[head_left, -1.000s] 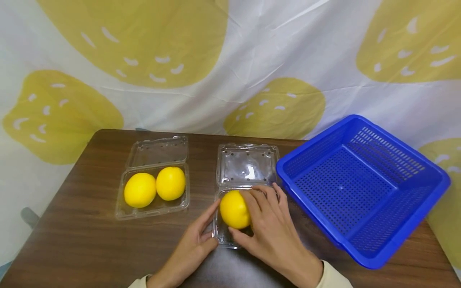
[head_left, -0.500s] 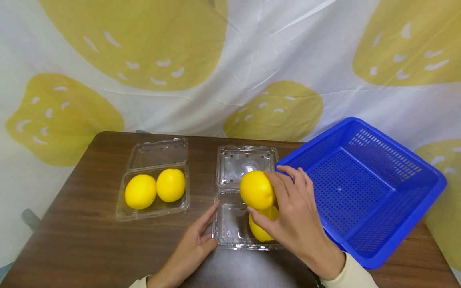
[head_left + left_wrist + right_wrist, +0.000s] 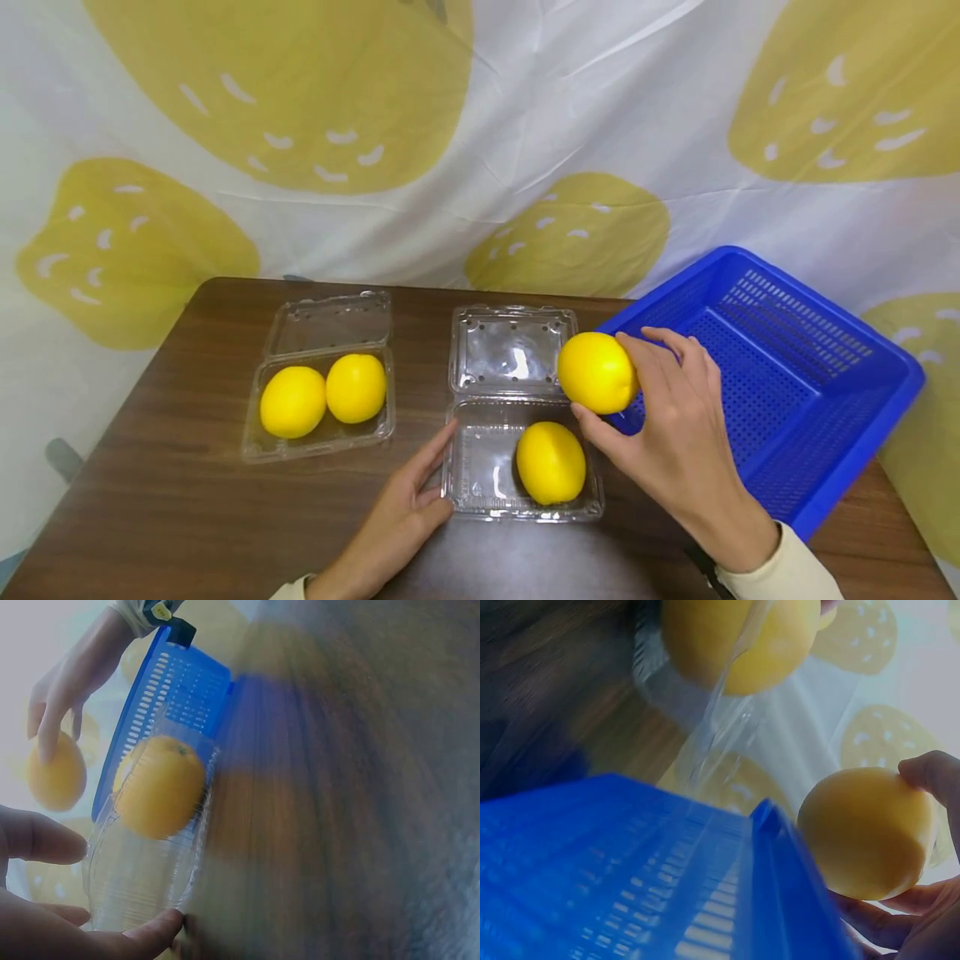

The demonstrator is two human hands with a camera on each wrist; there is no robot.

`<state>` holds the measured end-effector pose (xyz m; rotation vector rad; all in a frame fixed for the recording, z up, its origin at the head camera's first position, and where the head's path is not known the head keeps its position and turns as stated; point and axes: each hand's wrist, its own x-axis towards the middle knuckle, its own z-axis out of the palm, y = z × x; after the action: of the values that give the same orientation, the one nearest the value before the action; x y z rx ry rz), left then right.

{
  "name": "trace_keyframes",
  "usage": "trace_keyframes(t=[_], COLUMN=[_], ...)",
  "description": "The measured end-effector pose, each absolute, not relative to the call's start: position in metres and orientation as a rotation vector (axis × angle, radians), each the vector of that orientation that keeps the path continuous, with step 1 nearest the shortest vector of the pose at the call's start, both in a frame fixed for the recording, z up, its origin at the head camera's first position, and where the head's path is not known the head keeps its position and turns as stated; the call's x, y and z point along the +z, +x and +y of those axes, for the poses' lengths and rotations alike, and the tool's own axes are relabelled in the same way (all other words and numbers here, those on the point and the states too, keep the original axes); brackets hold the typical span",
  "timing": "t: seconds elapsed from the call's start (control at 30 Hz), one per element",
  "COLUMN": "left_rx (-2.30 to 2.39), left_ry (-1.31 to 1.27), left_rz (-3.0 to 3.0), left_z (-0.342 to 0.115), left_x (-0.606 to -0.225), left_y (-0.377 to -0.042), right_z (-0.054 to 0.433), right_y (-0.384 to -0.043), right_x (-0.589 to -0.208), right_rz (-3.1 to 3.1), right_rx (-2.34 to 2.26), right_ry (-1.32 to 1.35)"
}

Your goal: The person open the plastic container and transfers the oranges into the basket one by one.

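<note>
In the head view, my right hand (image 3: pixel 675 425) grips a yellow citrus fruit (image 3: pixel 597 372) with thumb and fingers, raised between the middle clear plastic box and the blue basket (image 3: pixel 832 492). The right wrist view shows that held fruit (image 3: pixel 866 832) beside the basket's rim. My left hand (image 3: pixel 393 512) lies against the left side of the clear box (image 3: pixel 480 496), its index finger extended along the edge. Inside this box's right half sits another citrus fruit (image 3: pixel 551 463); its lid (image 3: pixel 495 350) is folded back flat. The left wrist view shows the boxed fruit (image 3: pixel 161 787) through the plastic.
Left on the brown table (image 3: pixel 172 467), a second open clear box (image 3: pixel 322 446) holds two yellow citrus fruits (image 3: pixel 292 402) side by side. The basket takes up the table's right side. A fruit-printed cloth (image 3: pixel 420 225) hangs behind the table.
My right hand has lifted the fruit from the middle box's left half and carried it right, toward the basket, uncovering the fruit in the right half. My left hand stays against the box.
</note>
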<state>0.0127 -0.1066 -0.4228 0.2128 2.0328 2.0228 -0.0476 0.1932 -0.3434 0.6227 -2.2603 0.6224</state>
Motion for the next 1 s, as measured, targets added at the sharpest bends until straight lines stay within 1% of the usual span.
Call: trace_keyframes(t=[0.6,1.0], left_rx=[2.008,2.009], left_ry=[0.189,0.223], left_rz=[2.035,2.003], left_z=[-0.107,-0.109], left_x=[-0.422,-0.422], left_y=[0.013,0.013], right_z=[0.243,0.262], right_y=[-0.046,-0.05], right_x=[-0.349,-0.348], right_rz=[-2.287,-2.338], right_rx=[0.586,0.478], right_ry=[0.462,0.453])
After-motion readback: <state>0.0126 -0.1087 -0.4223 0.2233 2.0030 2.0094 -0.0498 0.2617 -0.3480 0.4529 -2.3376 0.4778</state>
